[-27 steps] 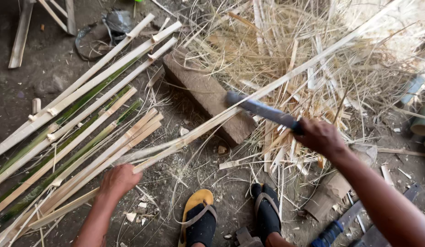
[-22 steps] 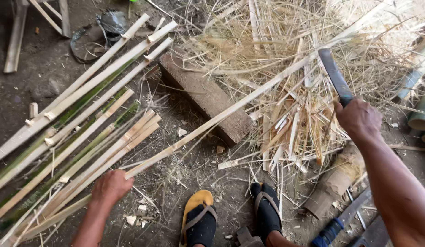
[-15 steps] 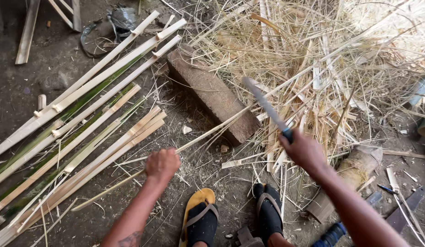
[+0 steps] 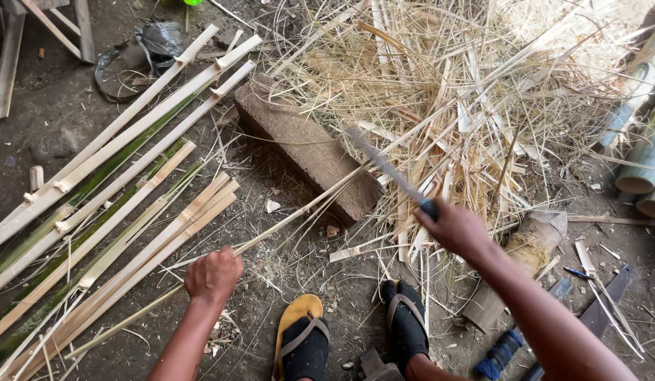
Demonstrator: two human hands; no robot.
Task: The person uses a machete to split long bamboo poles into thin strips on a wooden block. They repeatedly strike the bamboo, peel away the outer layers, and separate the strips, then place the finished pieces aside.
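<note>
One thin bamboo strip (image 4: 299, 212) runs lengthwise from clenched left hand (image 4: 213, 274) up-right across wooden block (image 4: 306, 152); right hand (image 4: 458, 229), fingers wrapped round knife (image 4: 391, 173), sits nr the block's near end, blade slanting across strip.

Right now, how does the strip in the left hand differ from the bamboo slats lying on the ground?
The thin strip is narrow, pale and held by the left hand across the wooden block; the bamboo slats are wider, partly green and lie flat, untouched. Both are long split bamboo, running on the same diagonal.
</note>
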